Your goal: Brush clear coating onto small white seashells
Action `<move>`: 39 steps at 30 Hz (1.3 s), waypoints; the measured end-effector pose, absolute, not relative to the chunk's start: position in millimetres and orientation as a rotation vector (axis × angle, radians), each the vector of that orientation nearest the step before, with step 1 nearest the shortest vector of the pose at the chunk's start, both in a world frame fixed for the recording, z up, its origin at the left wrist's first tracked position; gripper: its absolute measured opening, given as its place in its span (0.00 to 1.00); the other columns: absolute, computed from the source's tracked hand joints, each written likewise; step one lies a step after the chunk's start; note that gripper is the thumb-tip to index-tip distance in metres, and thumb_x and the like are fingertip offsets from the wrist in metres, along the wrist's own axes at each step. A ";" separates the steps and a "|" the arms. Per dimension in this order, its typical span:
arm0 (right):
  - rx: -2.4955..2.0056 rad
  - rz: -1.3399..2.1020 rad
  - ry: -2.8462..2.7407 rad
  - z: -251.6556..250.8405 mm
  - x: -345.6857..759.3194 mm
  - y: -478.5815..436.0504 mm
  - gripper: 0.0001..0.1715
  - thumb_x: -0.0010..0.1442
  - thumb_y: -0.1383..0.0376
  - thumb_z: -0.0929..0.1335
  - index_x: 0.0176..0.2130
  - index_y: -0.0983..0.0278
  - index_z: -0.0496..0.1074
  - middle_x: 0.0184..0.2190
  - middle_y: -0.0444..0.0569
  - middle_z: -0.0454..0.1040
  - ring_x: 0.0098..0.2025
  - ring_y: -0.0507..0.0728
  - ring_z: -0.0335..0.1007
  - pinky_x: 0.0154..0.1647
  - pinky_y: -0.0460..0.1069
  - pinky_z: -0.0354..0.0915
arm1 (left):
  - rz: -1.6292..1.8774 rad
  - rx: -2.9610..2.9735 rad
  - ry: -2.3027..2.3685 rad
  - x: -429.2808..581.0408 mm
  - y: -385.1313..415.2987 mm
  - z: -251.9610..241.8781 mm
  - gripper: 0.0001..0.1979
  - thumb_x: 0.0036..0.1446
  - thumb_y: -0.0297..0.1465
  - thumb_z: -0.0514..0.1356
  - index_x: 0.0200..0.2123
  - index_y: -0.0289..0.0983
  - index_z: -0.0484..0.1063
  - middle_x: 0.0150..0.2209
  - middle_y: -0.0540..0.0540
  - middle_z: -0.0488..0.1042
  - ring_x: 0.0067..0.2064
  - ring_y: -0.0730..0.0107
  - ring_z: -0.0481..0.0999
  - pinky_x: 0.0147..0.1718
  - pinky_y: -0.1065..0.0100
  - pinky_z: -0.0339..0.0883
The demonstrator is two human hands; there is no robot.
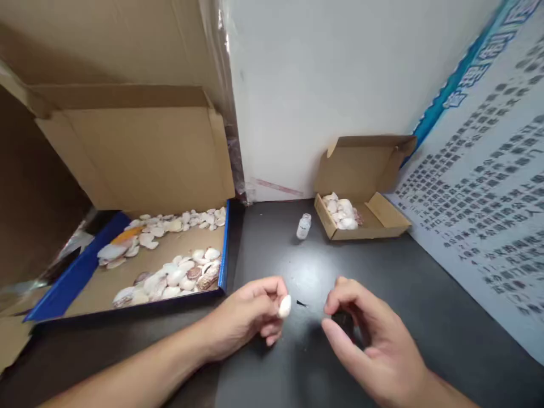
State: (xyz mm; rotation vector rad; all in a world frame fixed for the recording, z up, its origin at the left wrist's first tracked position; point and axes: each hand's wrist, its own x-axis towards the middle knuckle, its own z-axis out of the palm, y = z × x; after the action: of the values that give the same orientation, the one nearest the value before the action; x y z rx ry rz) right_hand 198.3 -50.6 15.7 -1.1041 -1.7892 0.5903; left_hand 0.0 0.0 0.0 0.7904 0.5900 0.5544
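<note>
My left hand (250,314) rests on the dark tabletop (425,317) and pinches a small white shell (284,306) between thumb and fingers. My right hand (365,340) hovers just to the right, fingers curled, with a small dark object partly hidden under them. A tiny dark sliver (301,304) lies on the table between the two hands. A small clear glass bottle (303,226) stands farther back, beyond the hands.
A large flat cardboard box (80,272) with a blue rim holds several shells at the left, its lid standing open. A small open cardboard box (382,218) with white shells sits at the back right. A printed poster (488,215) lines the right wall.
</note>
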 end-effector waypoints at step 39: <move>-1.117 0.692 -1.784 14.2 200.3 -50.9 0.06 0.61 0.69 0.65 0.38 0.57 0.65 0.26 0.39 0.67 0.23 0.49 0.65 0.23 0.41 0.65 | 0.569 0.820 0.532 -3.5 -0.4 0.3 0.09 0.49 0.30 0.64 0.28 0.36 0.65 0.22 0.54 0.60 0.21 0.79 0.57 0.23 0.73 0.56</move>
State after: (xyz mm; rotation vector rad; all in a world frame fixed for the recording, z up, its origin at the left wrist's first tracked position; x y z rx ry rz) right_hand 200.3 -50.9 14.2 -1.1173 -1.7845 0.6918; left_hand -3.5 -0.4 0.3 0.8196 0.5316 0.5689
